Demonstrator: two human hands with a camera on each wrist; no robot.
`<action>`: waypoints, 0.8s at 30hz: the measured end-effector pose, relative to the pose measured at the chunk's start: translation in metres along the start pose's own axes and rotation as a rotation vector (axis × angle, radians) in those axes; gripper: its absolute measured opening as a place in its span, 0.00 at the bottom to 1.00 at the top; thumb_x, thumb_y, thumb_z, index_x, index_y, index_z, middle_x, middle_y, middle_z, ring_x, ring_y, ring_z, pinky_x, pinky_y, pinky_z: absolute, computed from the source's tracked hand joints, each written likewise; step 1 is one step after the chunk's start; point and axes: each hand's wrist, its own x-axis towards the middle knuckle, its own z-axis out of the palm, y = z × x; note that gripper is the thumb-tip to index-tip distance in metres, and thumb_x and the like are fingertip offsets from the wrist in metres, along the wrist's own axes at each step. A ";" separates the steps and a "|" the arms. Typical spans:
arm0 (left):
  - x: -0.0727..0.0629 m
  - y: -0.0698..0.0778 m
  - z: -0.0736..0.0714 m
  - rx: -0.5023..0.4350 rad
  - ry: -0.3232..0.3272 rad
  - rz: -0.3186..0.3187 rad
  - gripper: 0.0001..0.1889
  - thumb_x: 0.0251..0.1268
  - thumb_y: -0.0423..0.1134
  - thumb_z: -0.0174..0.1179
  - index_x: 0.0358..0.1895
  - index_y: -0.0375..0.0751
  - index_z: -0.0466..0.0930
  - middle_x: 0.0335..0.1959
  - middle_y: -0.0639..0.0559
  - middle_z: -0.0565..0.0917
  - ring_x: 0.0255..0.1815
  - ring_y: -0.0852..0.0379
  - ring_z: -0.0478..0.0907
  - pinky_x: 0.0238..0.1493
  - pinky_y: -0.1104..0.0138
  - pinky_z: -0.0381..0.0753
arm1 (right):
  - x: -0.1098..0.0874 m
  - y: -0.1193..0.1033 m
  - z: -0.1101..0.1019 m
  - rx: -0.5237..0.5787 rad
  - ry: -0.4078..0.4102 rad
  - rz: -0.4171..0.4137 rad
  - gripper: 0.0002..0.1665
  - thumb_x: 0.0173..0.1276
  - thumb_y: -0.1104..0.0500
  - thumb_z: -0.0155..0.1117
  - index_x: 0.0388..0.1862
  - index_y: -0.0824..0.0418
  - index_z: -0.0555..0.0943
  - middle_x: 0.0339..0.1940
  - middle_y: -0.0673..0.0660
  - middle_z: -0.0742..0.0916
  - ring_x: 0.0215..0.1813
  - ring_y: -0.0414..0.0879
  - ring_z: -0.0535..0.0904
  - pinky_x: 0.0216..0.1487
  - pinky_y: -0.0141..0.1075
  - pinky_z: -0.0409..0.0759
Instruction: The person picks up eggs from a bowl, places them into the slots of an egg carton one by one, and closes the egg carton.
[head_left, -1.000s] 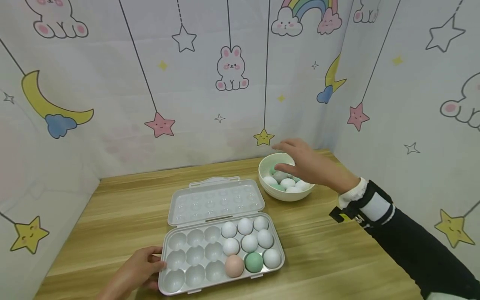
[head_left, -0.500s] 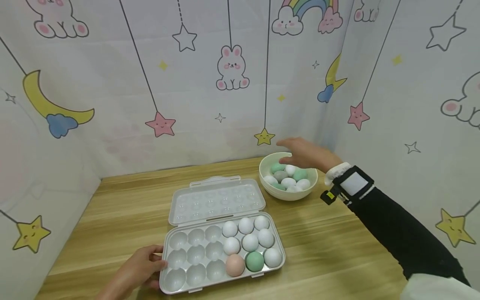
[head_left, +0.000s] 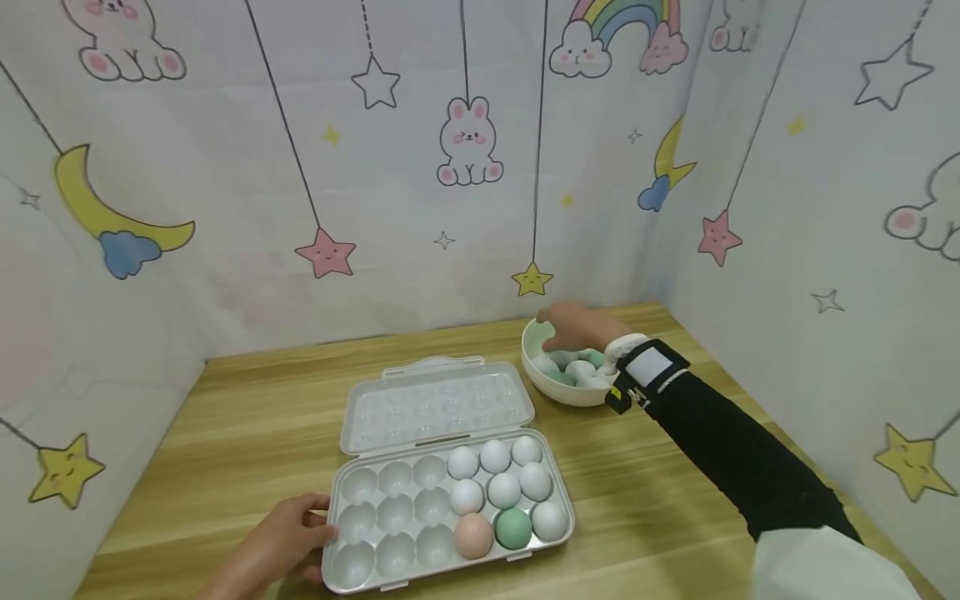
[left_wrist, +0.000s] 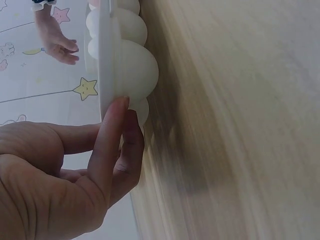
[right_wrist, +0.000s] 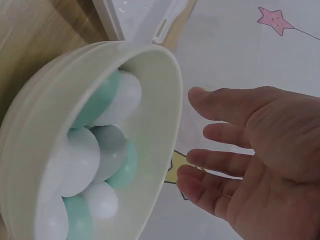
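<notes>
My left hand [head_left: 288, 537] holds the left edge of a white plastic egg box [head_left: 358, 522], thumb and fingers pinching its rim [left_wrist: 106, 65] in the left wrist view. Its right half carries several white eggs [head_left: 504, 490], a peach egg [head_left: 473, 535] and a green egg [head_left: 513, 528]; the cups on the left are bare. At the back right, my right hand [head_left: 576, 327] reaches over a cream bowl [head_left: 531, 375], holding nothing. White, green and grey eggs [right_wrist: 110, 152] lie in that bowl, partly hidden by the hand in the head view. Right fingers [right_wrist: 220, 162] are spread and loosely bent beside the rim.
The egg box's lid [head_left: 438, 404] lies folded back behind it. A wooden table [head_left: 255, 433] bears everything. White printed cloth walls [head_left: 390, 208] rise behind the table and at both sides, the back one close behind the bowl.
My right hand has come down from above the bowl to its opening, its forearm swinging left. The left hand keeps its hold on the egg box.
</notes>
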 end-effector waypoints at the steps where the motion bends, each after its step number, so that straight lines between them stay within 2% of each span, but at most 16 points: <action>1: 0.000 0.000 0.000 -0.003 0.001 0.001 0.24 0.67 0.21 0.60 0.65 0.15 0.67 0.40 0.39 0.82 0.34 0.48 0.83 0.30 0.55 0.89 | 0.003 0.000 0.004 0.002 -0.013 -0.004 0.35 0.73 0.54 0.68 0.74 0.68 0.72 0.72 0.67 0.76 0.74 0.63 0.69 0.75 0.55 0.68; 5: 0.000 -0.001 0.002 -0.011 0.021 0.004 0.24 0.66 0.21 0.60 0.64 0.16 0.68 0.40 0.40 0.82 0.33 0.48 0.84 0.29 0.54 0.89 | 0.013 -0.001 0.016 0.000 -0.057 -0.022 0.33 0.72 0.56 0.69 0.71 0.69 0.74 0.71 0.67 0.77 0.74 0.61 0.70 0.76 0.52 0.67; 11: 0.000 -0.001 0.002 -0.001 0.031 -0.011 0.24 0.66 0.21 0.60 0.64 0.17 0.69 0.40 0.41 0.83 0.34 0.48 0.83 0.29 0.55 0.89 | 0.023 -0.005 0.028 -0.034 -0.086 -0.054 0.30 0.69 0.60 0.67 0.69 0.67 0.77 0.68 0.65 0.80 0.70 0.58 0.74 0.74 0.50 0.70; 16: 0.001 0.001 0.002 0.010 0.031 -0.016 0.24 0.67 0.21 0.61 0.64 0.17 0.69 0.38 0.41 0.82 0.34 0.49 0.83 0.29 0.55 0.89 | 0.027 -0.009 0.035 -0.027 -0.105 -0.046 0.29 0.67 0.65 0.62 0.68 0.67 0.78 0.65 0.64 0.82 0.59 0.53 0.78 0.66 0.48 0.78; 21: -0.001 0.001 0.001 -0.001 0.029 -0.009 0.23 0.67 0.20 0.60 0.64 0.16 0.68 0.38 0.39 0.81 0.34 0.48 0.83 0.28 0.55 0.89 | 0.032 -0.006 0.044 0.003 -0.102 -0.054 0.20 0.68 0.68 0.59 0.58 0.67 0.82 0.53 0.61 0.85 0.46 0.51 0.78 0.52 0.44 0.80; 24: -0.001 0.000 0.001 -0.002 0.027 -0.005 0.24 0.67 0.20 0.60 0.64 0.16 0.68 0.38 0.39 0.81 0.34 0.49 0.83 0.28 0.55 0.89 | 0.036 -0.002 0.050 0.032 -0.107 -0.055 0.16 0.71 0.68 0.56 0.54 0.66 0.83 0.47 0.59 0.85 0.44 0.50 0.77 0.49 0.43 0.79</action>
